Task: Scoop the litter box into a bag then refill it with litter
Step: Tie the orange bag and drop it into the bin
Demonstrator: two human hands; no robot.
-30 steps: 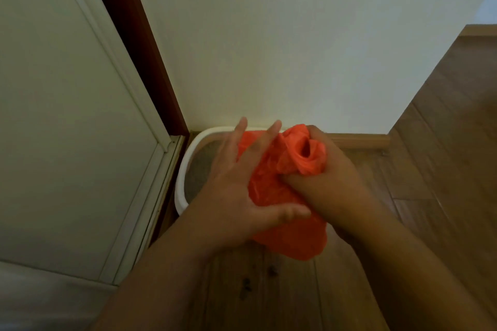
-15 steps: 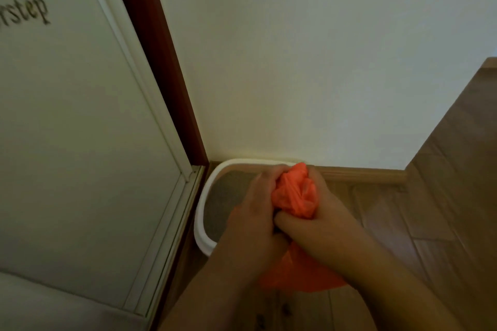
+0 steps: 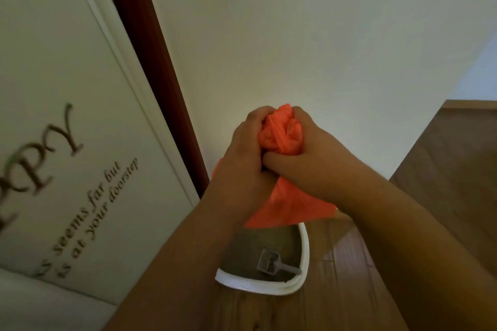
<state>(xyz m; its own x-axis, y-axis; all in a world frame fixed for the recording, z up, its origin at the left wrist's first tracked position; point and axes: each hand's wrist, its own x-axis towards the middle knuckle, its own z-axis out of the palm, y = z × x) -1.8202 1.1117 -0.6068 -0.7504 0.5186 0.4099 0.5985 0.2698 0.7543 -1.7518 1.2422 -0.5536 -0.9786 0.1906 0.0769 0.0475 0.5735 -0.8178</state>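
Left hand and right hand meet knuckle to knuckle; each grip bunches the orange bag.

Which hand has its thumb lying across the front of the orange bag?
The right hand: its thumb crosses under the bunched bag. The left hand only wraps the bag's side.
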